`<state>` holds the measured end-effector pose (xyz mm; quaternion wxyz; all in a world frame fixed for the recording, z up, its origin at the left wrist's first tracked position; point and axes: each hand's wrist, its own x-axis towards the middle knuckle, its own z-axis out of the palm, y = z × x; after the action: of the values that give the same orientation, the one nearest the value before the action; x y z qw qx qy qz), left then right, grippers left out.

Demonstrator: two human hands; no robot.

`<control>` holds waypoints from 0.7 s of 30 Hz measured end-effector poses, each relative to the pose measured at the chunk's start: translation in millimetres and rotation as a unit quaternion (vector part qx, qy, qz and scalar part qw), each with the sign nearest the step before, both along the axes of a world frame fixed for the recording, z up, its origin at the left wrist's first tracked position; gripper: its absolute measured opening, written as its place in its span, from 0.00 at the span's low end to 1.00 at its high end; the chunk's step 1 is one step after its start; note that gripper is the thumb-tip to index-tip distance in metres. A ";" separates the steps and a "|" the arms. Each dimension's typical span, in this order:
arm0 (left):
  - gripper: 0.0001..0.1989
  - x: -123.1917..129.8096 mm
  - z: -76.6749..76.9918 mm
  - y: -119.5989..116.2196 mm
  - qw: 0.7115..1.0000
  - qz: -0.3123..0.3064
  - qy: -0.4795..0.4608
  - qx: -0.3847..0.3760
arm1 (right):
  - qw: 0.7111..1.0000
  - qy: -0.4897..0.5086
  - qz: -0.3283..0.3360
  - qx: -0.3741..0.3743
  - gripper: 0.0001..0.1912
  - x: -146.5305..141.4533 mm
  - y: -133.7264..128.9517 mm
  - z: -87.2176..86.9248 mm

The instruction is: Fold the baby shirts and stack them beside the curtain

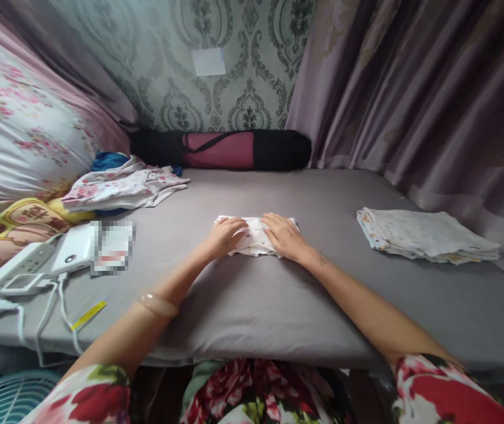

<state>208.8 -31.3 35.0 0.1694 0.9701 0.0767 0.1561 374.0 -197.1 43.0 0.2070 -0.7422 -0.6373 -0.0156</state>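
Note:
A small folded white cloth (255,240) with faint print lies on the grey sheet in front of me; its exact kind I cannot tell. My left hand (228,235) rests flat on its left side, fingers stretched out. On the right side of the cloth lies my right hand (282,235), open too, with the fingers pointing inward. Both palms press down from above, and part of the cloth is hidden under them. Neither hand grips it.
Right of me sits a stack of folded cloths (428,235). On the left are crumpled printed clothing (131,184), a yellow plush (22,227), a power strip (9,282) with white cables and a white device (74,247). A black and maroon roll bag (221,150) lies along the wall.

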 end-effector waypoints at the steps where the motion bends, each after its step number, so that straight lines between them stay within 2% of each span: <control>1: 0.18 7.2 -1.8 1.2 1.000 -0.007 0.013 -0.001 | 1.000 -0.006 0.002 -0.020 0.24 -2.4 7.6 -0.5; 4: 0.27 17.0 -8.3 6.8 0.997 -0.033 0.063 -0.011 | 0.996 -0.009 0.034 -0.086 0.29 -5.0 18.2 -5.4; 7: 0.37 14.8 -14.2 12.2 0.992 -0.055 0.107 -0.037 | 0.990 0.002 0.056 -0.127 0.33 -3.2 17.0 -13.2; 11: 0.48 11.3 -16.8 14.7 0.987 -0.060 0.138 -0.048 | 0.990 -0.004 0.058 -0.132 0.35 -0.4 14.6 -20.7; 15: 0.51 12.6 -13.1 15.3 0.987 -0.068 0.143 -0.036 | 0.989 0.003 0.057 -0.139 0.36 -0.4 15.7 -17.7; 17: 0.48 14.4 -10.2 14.6 0.988 -0.059 0.137 -0.032 | 0.988 0.020 0.050 -0.147 0.35 -2.3 17.0 -12.9; 21: 0.25 21.6 -11.2 5.7 0.998 0.045 0.040 -0.013 | 0.993 0.028 0.001 -0.112 0.32 -10.9 23.7 -9.9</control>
<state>230.4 -25.6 23.8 0.1715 0.9688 0.1292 0.1238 363.0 -173.4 33.0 0.1406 -0.7600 -0.6299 0.0765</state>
